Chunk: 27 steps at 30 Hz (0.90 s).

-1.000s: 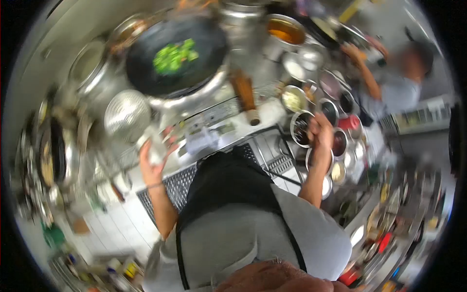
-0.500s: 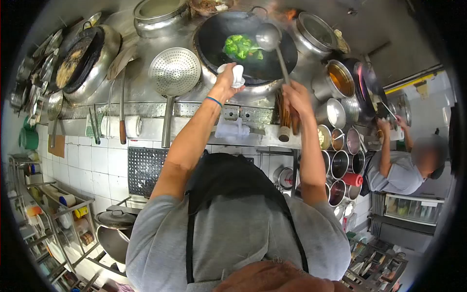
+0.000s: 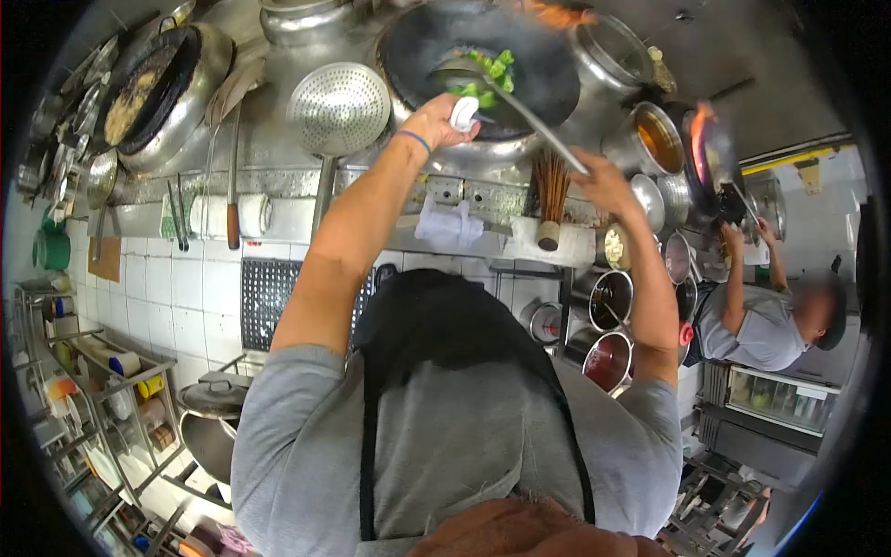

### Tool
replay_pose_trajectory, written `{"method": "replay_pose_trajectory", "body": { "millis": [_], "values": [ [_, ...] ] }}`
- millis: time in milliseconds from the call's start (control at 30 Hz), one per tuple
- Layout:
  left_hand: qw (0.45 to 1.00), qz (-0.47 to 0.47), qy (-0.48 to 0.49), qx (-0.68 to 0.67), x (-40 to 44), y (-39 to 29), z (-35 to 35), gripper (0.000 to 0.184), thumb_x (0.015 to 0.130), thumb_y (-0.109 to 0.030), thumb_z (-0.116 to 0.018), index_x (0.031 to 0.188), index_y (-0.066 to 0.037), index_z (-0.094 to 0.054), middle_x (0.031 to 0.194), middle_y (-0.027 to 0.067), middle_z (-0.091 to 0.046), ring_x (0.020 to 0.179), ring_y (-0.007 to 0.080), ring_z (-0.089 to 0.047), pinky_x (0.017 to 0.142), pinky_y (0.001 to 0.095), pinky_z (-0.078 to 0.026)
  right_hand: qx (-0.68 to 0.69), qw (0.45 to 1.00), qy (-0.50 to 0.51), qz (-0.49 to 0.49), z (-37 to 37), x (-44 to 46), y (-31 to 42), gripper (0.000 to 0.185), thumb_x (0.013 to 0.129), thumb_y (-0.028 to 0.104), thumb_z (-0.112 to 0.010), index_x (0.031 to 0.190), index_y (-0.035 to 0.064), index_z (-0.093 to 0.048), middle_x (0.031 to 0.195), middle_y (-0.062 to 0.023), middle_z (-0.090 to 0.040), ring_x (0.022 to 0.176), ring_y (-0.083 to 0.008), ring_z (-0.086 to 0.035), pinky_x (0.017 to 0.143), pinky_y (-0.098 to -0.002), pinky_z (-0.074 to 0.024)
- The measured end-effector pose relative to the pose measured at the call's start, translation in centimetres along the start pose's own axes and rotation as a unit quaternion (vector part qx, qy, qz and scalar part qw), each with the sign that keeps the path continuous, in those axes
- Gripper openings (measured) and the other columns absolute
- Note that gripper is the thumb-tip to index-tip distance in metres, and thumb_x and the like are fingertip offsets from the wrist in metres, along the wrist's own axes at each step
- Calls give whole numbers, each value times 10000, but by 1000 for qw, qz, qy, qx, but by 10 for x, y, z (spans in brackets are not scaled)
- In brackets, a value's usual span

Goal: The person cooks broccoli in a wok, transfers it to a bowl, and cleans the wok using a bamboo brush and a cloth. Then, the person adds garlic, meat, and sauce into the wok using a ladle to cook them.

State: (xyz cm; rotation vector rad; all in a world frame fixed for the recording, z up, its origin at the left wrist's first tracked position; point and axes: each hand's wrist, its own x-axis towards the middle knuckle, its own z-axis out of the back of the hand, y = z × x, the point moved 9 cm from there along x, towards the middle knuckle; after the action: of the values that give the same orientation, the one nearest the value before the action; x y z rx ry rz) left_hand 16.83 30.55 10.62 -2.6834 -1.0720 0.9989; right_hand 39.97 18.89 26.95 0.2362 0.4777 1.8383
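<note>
A black wok [image 3: 543,88] sits on the range in front of me, with bright green vegetables [image 3: 499,70] in it. My left hand [image 3: 439,123] is closed around a folded white cloth [image 3: 464,113] at the wok's near-left rim; whatever lies under the cloth is hidden. The fingers of my right hand [image 3: 603,181] wrap the handle of a long metal ladle [image 3: 534,121]. Its bowl is tilted over the wok, beside the vegetables and partly covering them. Below the right hand's side stands a bundled bamboo brush [image 3: 549,190].
A perforated strainer [image 3: 339,110] lies left of the wok. Flames [image 3: 557,13] rise at the wok's far right edge. Pots of sauce [image 3: 610,360] and a pan of orange liquid [image 3: 657,139] stand to the right. Farther right, a co-worker [image 3: 756,325] works at another flaming wok.
The ladle has swung left across the wok to the vegetables, which now lie farther right and back. My right hand has shifted right, and flames at the far rim look larger.
</note>
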Motion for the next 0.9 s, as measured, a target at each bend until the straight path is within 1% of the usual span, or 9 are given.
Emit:
{"method": "replay_pose_trajectory", "body": {
  "millis": [33, 133, 233, 300, 400, 467, 533, 767, 900],
  "values": [
    [1000, -10, 0, 5, 7, 1, 2, 165, 971, -183, -535, 937, -40, -611, 839, 143, -603, 786, 309, -611, 603, 400, -559, 4, 997, 10, -75, 7, -16, -9, 497, 919, 111, -601, 1409, 106, -512, 1216, -233, -652, 1061, -342, -671, 955, -423, -510],
    [1000, -24, -3, 18, -1, 24, -6, 185, 979, -188, -503, 956, -32, -600, 848, 145, -604, 754, 274, -622, 539, 348, -543, -119, 989, -66, -59, 27, -29, -6, 502, 913, 122, -609, 1406, 128, -519, 1189, -240, -655, 1090, -398, -647, 951, -456, -508],
    [1000, 16, -20, -8, -63, 78, -43, 186, 987, -197, -492, 956, -45, -594, 814, 109, -603, 686, 233, -585, 514, 330, -514, -142, 969, -107, -174, 24, -38, 14, 497, 904, 128, -618, 1393, 152, -536, 1193, -236, -647, 1093, -436, -615, 940, -470, -505],
    [999, 38, 28, -3, -90, 98, -53, 194, 989, -176, -444, 977, -70, -606, 826, 94, -607, 715, 239, -585, 581, 374, -537, -127, 971, -135, -152, 30, -49, 21, 489, 904, 128, -618, 1386, 164, -544, 1186, -225, -652, 1074, -429, -625, 921, -478, -509],
    [1000, -18, -6, 14, -74, 77, -52, 202, 991, -162, -430, 972, -69, -608, 820, 92, -610, 698, 245, -591, 595, 400, -556, -121, 979, -139, -90, 44, -81, 32, 465, 917, 150, -622, 1377, 181, -559, 1140, -217, -669, 1033, -414, -640, 883, -476, -510],
    [997, -53, -46, -41, -52, 57, -42, 171, 982, -112, -427, 1018, -65, -587, 905, 102, -632, 814, 258, -613, 654, 427, -567, -143, 976, -108, -127, 63, -106, 54, 466, 918, 144, -634, 1372, 222, -569, 1108, -221, -671, 1018, -410, -644, 853, -478, -503],
    [998, -31, -34, -46, -56, 62, -45, 203, 1011, -177, -441, 996, -70, -613, 850, 92, -625, 746, 251, -621, 627, 384, -590, -175, 977, -104, -69, 74, -122, 61, 467, 917, 148, -630, 1374, 217, -568, 1087, -222, -674, 1012, -412, -643, 850, -484, -498],
    [1000, 23, -5, -18, -99, 71, -89, 234, 1014, -236, -447, 983, -60, -598, 827, 102, -600, 699, 225, -596, 526, 327, -543, -219, 968, -51, -111, 56, -70, 76, 458, 910, 176, -618, 1364, 218, -578, 1107, -225, -672, 1032, -405, -642, 886, -493, -500],
    [998, -47, 33, -8, -48, 51, -42, 208, 993, -251, -481, 1003, -71, -586, 824, 118, -599, 717, 237, -601, 505, 331, -521, -187, 966, -97, -149, 17, -4, 55, 482, 891, 212, -631, 1368, 232, -571, 1111, -232, -672, 1017, -428, -646, 885, -497, -507]
  ]
}}
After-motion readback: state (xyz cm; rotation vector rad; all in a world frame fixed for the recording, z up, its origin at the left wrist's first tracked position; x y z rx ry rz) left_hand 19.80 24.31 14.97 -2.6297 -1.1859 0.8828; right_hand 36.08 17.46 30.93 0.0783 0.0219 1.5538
